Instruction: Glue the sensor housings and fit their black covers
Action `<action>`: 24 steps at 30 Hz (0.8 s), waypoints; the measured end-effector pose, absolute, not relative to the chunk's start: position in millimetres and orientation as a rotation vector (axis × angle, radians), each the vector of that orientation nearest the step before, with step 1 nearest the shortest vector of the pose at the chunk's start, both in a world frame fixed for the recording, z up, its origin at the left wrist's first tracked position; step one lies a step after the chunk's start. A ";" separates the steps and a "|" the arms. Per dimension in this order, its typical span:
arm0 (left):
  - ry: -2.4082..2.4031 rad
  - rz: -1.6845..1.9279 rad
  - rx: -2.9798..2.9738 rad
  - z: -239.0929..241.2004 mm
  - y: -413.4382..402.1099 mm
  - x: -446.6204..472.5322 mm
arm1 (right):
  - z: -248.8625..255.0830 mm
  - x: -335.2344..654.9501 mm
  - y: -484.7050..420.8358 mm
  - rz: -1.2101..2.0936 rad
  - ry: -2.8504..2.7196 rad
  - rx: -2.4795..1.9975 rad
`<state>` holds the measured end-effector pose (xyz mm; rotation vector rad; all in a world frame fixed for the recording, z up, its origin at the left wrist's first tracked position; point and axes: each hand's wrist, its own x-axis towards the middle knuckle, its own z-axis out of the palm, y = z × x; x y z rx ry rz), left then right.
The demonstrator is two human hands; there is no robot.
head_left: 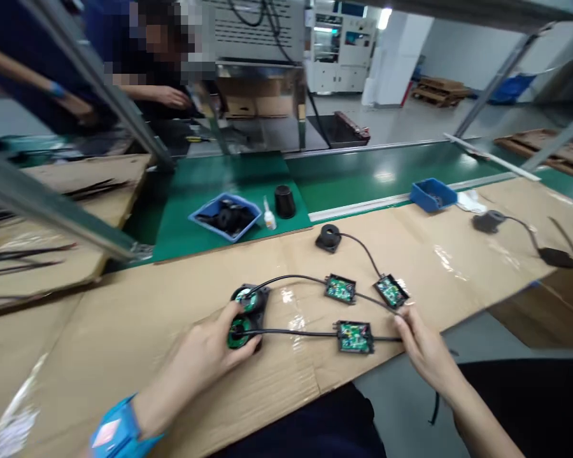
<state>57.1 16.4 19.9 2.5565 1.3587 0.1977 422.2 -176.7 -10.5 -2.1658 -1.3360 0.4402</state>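
Observation:
On the cardboard, my left hand point(214, 343) grips a pair of round black housings point(263, 304) side by side, each with a green round circuit board point(239, 336) inside. A black cable point(291, 332) runs right from each housing to an open black case with a green circuit board, one an upper case point(340, 288) and one a lower case point(354, 337). Beyond these cases, my right hand point(423, 340) pinches the black cables near the cardboard's front edge; a loose cable end point(435, 407) hangs below it. Close to its fingertips lies another circuit board case point(390, 291), wired to a black round housing point(329, 238).
Behind the cardboard point(172, 381) stand a blue bin point(225, 216) of black parts, a small white bottle point(269, 216), a black cup-shaped part point(285, 201) and another blue bin point(432, 194). A wired black part point(489, 221) lies far right. Metal posts point(95, 89) rise at left; other people work beyond.

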 end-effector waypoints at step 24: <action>0.482 0.917 2.465 -13.3 30.0 19.0 | 35.7 286.1 -26.5 0.866 -1.966 -1.438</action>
